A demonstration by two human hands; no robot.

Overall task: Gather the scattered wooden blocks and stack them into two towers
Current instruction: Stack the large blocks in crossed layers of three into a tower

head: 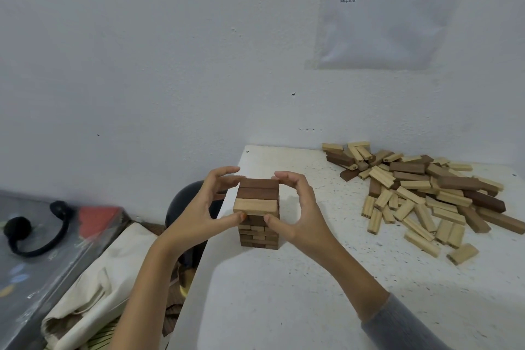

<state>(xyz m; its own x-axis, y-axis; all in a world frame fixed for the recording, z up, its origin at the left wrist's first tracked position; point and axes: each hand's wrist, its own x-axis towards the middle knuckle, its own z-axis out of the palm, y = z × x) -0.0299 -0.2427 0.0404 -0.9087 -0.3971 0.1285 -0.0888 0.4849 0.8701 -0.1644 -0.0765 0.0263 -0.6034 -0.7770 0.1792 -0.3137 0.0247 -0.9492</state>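
Observation:
A tower of light and dark wooden blocks [259, 231] stands near the left edge of the white table [284, 293]. Its top layer has two dark blocks and one light block [255, 205]. My left hand [204, 207] curls round the tower's top from the left, thumb at the near corner and fingers at the far side. My right hand [298, 207] does the same from the right, its thumb under the light block's end. A large heap of scattered blocks [420, 193] lies at the table's far right, against the wall.
A white wall rises right behind the table, with a printed sheet [392, 8] taped up at the right. Left of the table, lower down, sit a cream cloth bag [93, 290], a dark round object [184, 199] and a grey surface with a black cable [37, 233].

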